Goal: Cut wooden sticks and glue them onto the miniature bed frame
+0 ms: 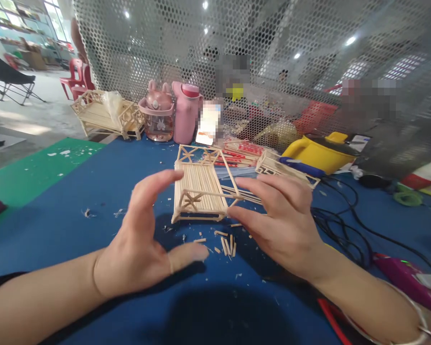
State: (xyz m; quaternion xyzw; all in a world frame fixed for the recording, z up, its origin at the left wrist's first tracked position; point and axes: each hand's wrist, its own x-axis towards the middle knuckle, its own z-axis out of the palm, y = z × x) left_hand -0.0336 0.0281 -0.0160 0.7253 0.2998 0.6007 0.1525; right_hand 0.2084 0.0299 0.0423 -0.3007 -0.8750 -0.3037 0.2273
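Observation:
A small bed-like model of thin wooden sticks (198, 191) stands on the blue table cover (93, 191) in front of me. My left hand (147, 239) hovers open just left of it, fingers spread and empty. My right hand (280, 215) is at the model's right side, fingertips touching a stick of its frame, fingers loosely extended. Several short cut stick pieces (226, 244) lie on the cover between my hands.
Behind stand another stick model (285, 168), a finished stick bench (104, 115), a pink bunny cup (157, 115), a pink bottle (186, 112), a phone (208, 125) and a yellow container (321, 152). Black cables (341, 225) run at right. A perforated screen (255, 57) closes off the back.

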